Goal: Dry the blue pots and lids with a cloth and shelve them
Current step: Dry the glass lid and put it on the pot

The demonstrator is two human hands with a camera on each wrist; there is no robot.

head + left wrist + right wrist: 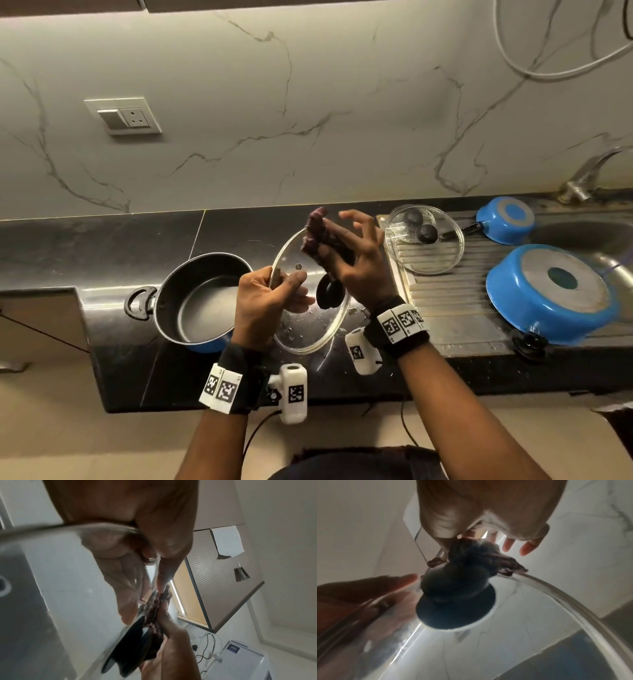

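A glass lid (305, 329) with a black knob (330, 292) is held tilted above the dark counter. My left hand (274, 294) pinches its rim on the left, thumb on top. My right hand (356, 263) holds a bunched dark maroon cloth (315, 233) against the lid's upper edge, with the outer fingers spread. The right wrist view shows the cloth (479, 557) just above the knob (453, 600). An upright blue pot (198, 298) with a dark inside stands left of the lid. Water drops cling to the lid's lower part.
On the steel drainboard (455, 318) lie two more glass lids (424, 246), stacked. A small blue saucepan (507, 219) and a large blue pot (551, 291) rest upside down there. The sink and tap (582, 178) are at far right. A wall socket (123, 116) is upper left.
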